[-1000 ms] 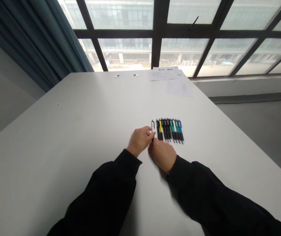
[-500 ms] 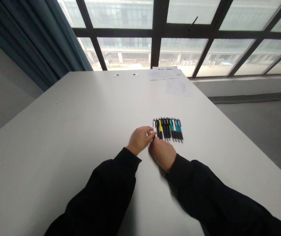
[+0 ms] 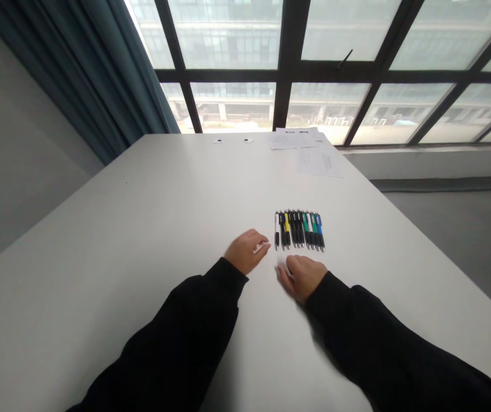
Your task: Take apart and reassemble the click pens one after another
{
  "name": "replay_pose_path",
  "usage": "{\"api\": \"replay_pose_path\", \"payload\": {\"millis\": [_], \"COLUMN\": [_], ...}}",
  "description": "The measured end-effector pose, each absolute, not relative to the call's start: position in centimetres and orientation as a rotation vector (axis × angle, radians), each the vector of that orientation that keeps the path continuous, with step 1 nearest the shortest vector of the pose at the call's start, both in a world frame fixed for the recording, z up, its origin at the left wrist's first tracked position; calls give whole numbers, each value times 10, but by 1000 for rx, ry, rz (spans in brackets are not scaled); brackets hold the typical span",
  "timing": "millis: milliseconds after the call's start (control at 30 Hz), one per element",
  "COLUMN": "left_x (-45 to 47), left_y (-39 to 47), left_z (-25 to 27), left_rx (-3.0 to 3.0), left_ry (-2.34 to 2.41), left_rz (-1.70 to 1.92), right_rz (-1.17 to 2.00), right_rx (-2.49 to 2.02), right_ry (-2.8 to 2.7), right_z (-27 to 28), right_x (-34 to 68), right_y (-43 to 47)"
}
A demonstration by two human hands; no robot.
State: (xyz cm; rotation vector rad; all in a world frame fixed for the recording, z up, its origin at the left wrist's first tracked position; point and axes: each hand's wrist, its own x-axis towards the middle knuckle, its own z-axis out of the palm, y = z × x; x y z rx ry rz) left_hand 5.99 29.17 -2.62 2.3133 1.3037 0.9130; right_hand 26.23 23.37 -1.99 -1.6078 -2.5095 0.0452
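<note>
Several click pens lie side by side in a row on the white table. A white pen with a black grip forms the left end, and a blue pen the right end. Between them are a yellow pen, black pens and green pens. My left hand is just left of the white pen, apart from it, thumb and fingers parted with nothing between them. Below the row, my right hand rests near the table, thumb and fingers apart, holding nothing and not touching the pens.
Sheets of paper lie at the table's far right corner. Two small oval pieces, one of them a white oval, sit by the far edge. Beyond stand a dark-framed window and a blue curtain at left.
Both hands have come off the white pen. My right hand has drawn back to the right and down, and my left hand has parted from the row. The camera view has shifted slightly.
</note>
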Motion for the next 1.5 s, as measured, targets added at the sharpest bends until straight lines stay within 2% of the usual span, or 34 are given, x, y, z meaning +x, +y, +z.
{"api": "replay_pose_path", "payload": {"millis": [100,200,333,500,1500], "left_x": [24,-19,-55,-58,-43], "left_y": [252,202,146,130,143], "left_z": [-26,-26,-23,-15,-10], "left_rx": [2538,2694,2768,2741,2671], "left_ry": [1177,1046,1068,1111,1113], "left_rz": [782,506,236,102,71], "right_rz": [33,94,42,14,98], "right_rx": [-1258,-1077,-1077,-1157,-1302], "right_ry": [-2558,-2555,-2672,-2769,-2804], "right_z": [-21,-22,-28,-32,-30], "right_x": [293,323,346,347,339], "right_y": [213,186,154,144,152]}}
